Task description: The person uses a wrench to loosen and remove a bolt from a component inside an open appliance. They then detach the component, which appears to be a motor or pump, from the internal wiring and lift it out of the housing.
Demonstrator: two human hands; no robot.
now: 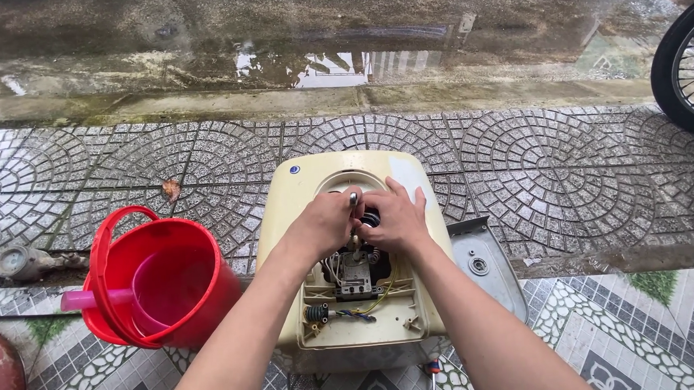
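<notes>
- A cream-coloured water heater (pixel 307 191) lies on the tiled floor (pixel 608 339), its cover off and its inner parts bare.
- At the middle of its open face sits a dark round opening (pixel 371 217), mostly hidden behind the two hands.
- A slim metal tool (pixel 353 199) stands upright between the hands, its rounded top showing just above the knuckles.
- The left hand (pixel 323 222) is curled into a fist about the tool's shaft, fingers pressed together.
- The right hand (pixel 396 218) lies just beside it, touching it, fingers bent and gathered over the opening; whether it pinches the tool or something under it cannot be told.
- Below the hands a grey thermostat block (pixel 357 279) sits in the heater's open bay, with yellow-green and blue wires (pixel 361 313) trailing near it.
- A small dark coiled part (pixel 317 313) rests at the bay's lower left.
- The detached grey cover plate (pixel 487 265) lies just to the right of the heater, leaning against its side.
- To the left stands a red bucket (pixel 202 305) with its handle raised, and a pink scoop (pixel 158 292) sits inside it.
- Farther left a water meter (pixel 14 261) rests by the kerb.
- Beyond the paving lies wet ground with puddles (pixel 332 65).
- A motorbike wheel (pixel 685 70) shows at the far right edge.
</notes>
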